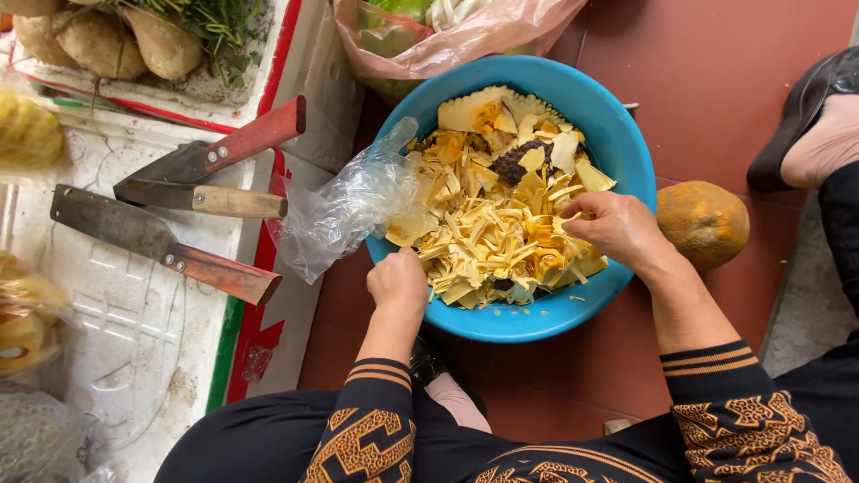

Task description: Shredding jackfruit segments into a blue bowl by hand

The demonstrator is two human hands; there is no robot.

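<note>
1. Two hands are at the blue basin, which sits on the red tiled floor between your knees.
2. Your left hand rests at the near-left rim of the basin, fingers curled shut into the yellow peel scraps; you cannot tell exactly what it grips.
3. Your right hand lies on the right side of the pile inside the basin, fingers bent and pinching a few strips of the scraps.
4. The scraps fill most of the basin, with a dark brown lump near the middle of the heap and a broad scalloped piece at the far edge.
5. A crumpled clear plastic bag hangs over the basin's left rim, just beyond your left hand.
6. Left of the basin, a white foam box carries three knives with reddish and wooden handles, the handles pointing toward the basin.
7. Beyond the box, far left of the basin, brown tubers and green leaves lie together.
8. A pink plastic bag of greens touches the basin's far rim.
9. An orange-green round fruit sits on the floor just right of the basin, near your right wrist.
10. Farther right of the basin, a foot in a black shoe stands on the floor.
</note>
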